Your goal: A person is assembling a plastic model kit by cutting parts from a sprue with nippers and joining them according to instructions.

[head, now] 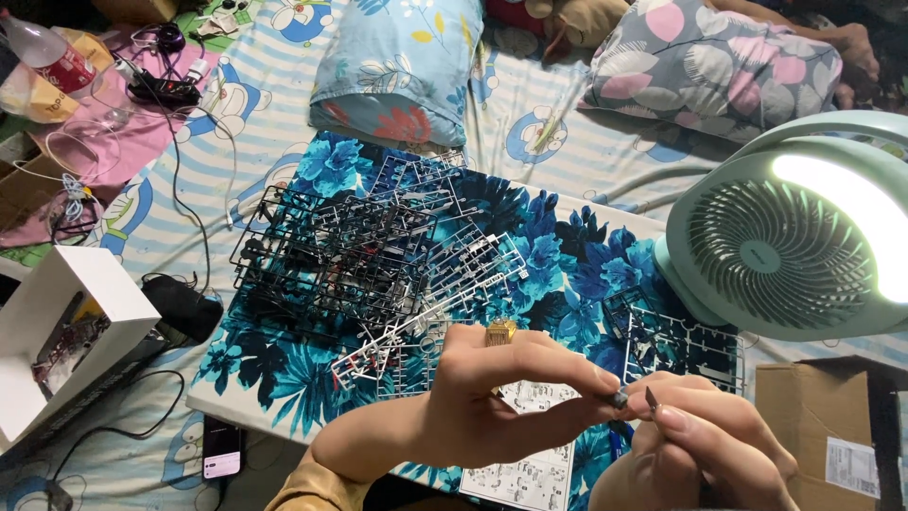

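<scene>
My left hand (501, 393), wearing a gold ring (500, 331), pinches a tiny grey model part (619, 398) between thumb and fingertips. My right hand (705, 445) holds a thin pointed tool (653, 398) whose tip touches that part. Both hands hover over an instruction sheet (525, 473) lying on a blue floral cloth (284, 369). Stacked black plastic part frames (331, 251) and a white part frame (426, 317) lie on the cloth beyond my hands. Another black frame (686, 345) sits to the right.
A mint-green desk fan with a lit ring (790, 237) stands at right, a cardboard box (823, 426) below it. An open white box (57, 331), cables and a phone (223, 449) lie at left. Pillows (397, 66) and a bottle (52, 57) are farther back.
</scene>
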